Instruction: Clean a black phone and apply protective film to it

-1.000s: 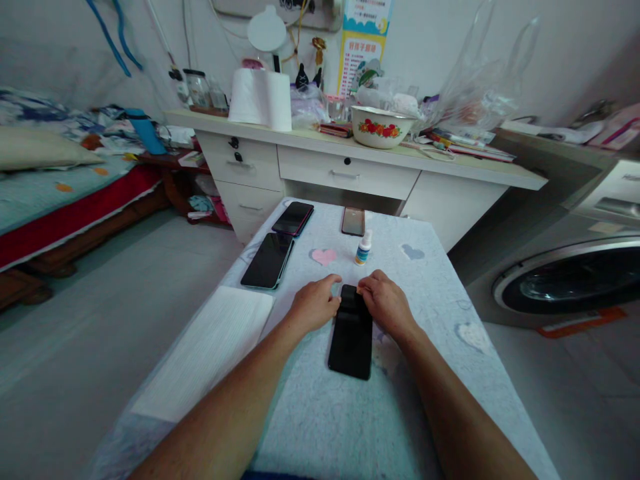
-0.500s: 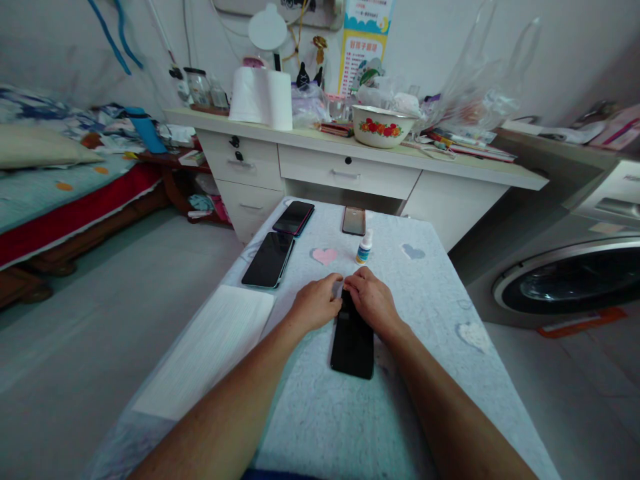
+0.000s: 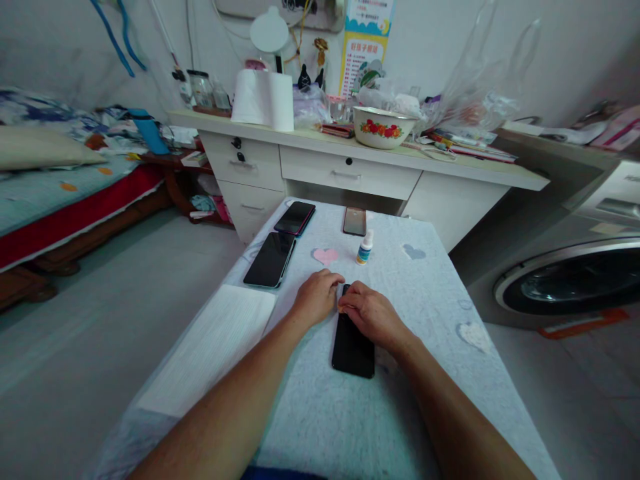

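A black smartphone (image 3: 353,350) lies screen up on the cloth-covered table (image 3: 310,427). My left hand (image 3: 316,297) is at its upper left edge, thumb and fingers curled against the side and steadying it. Over the upper part of the screen, my right hand (image 3: 374,311) has its fingers pinched together; what they hold, if anything, is hidden. Just beyond the hands stands a small white spray bottle (image 3: 365,249) with a blue and yellow label. The phone's top corner shows between the hands.
Two more phones, one nearer (image 3: 271,260) and one farther (image 3: 295,218), lie at the left edge. A phone case or small phone (image 3: 355,221) is at the far end. White paper sheets (image 3: 210,347) lie front left. A washing machine (image 3: 575,267) stands right, a desk (image 3: 320,153) behind.
My right hand has slid down the screen, toward me, away from the phone's top edge. The left hand has shifted only slightly at the side. The phone has stayed in place.
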`<state>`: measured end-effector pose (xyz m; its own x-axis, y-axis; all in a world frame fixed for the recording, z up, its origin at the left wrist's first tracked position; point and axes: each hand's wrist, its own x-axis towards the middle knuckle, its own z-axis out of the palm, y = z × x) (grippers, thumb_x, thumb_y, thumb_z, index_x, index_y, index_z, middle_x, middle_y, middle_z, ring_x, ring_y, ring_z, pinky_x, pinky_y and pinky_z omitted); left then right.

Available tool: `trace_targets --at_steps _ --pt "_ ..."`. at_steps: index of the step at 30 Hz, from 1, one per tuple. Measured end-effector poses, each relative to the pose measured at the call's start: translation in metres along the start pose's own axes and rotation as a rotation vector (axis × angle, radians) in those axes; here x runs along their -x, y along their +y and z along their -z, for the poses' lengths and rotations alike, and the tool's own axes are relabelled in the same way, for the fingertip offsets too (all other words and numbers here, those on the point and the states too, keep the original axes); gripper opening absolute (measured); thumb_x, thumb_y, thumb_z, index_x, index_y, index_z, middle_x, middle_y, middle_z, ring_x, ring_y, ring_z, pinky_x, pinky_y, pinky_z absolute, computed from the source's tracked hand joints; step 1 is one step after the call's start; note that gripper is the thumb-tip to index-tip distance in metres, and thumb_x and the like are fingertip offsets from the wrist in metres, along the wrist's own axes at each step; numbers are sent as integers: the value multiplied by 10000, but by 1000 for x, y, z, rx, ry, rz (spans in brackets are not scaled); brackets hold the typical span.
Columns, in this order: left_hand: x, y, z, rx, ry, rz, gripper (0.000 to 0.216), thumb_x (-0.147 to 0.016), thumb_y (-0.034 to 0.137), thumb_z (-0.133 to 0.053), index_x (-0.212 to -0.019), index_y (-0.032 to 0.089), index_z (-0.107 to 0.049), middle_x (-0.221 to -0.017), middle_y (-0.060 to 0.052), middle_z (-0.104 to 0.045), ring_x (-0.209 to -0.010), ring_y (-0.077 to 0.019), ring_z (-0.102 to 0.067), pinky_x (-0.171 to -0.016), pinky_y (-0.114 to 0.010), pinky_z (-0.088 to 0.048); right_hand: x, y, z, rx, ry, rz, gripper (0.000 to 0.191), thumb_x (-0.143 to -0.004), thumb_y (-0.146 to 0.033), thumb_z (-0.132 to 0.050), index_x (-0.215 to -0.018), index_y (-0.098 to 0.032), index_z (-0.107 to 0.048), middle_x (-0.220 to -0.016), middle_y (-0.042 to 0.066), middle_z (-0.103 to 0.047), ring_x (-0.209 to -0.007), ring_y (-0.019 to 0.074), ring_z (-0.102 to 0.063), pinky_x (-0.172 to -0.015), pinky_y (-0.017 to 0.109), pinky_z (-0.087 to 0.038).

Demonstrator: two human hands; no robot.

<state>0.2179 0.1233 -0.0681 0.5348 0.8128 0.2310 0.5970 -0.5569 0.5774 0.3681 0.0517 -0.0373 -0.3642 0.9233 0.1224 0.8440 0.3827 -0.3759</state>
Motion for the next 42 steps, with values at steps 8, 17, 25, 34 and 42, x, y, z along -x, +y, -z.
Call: trace_targets --at_steps 8,17,25,34,42 --pt "-6 -4 -2 21 -34 -84 323 -814 86 -443 -1003 205 -676 -960 -44 -630 -953 -168 -570 -867 -280 -444 -3 5 -3 14 59 -101 167 -890 -236 -492 -926 -219 -655 -945 24 -547 -805 112 -555 -734 223 -406" --pt "-6 -6 0 59 -57 -107 289 -808 142 -495 -1026 214 -671 -949 -38 -612 -938 -172 -573 -860 -277 -444 -5 16 -3 110 199 -304 216 -916 -273 -453 -969 -216 -654 -936 48 -547 -815 130 -563 -746 233 -405" --pt "-7 -4 0 51 -76 -63 283 -812 145 -498 -1014 226 -679 -963 -31 -612 -945 -166 -571 -857 -265 -440 -2 11 1 11 76 -200 180 -887 -221 -495 -954 -197 -660 -939 46 -554 -809 121 -564 -760 235 -417" --pt "-6 -6 -3 85 -54 -34 281 -813 136 -493 -1003 212 -685 -968 -31 -612 -936 -159 -577 -853 -257 -447 8 -13 6 -132 -83 25 120 -835 -158 -546 -849 -183 -662 -893 27 -559 -766 108 -536 -707 222 -413" --pt "-7 -5 -2 100 -64 -14 355 -786 75 -450 -1012 213 -686 -986 -30 -612 -958 -160 -572 -877 -264 -443 14 -24 15 -207 -253 172 141 -805 -104 -558 -797 -191 -669 -846 4 -578 -748 97 -528 -697 208 -393"
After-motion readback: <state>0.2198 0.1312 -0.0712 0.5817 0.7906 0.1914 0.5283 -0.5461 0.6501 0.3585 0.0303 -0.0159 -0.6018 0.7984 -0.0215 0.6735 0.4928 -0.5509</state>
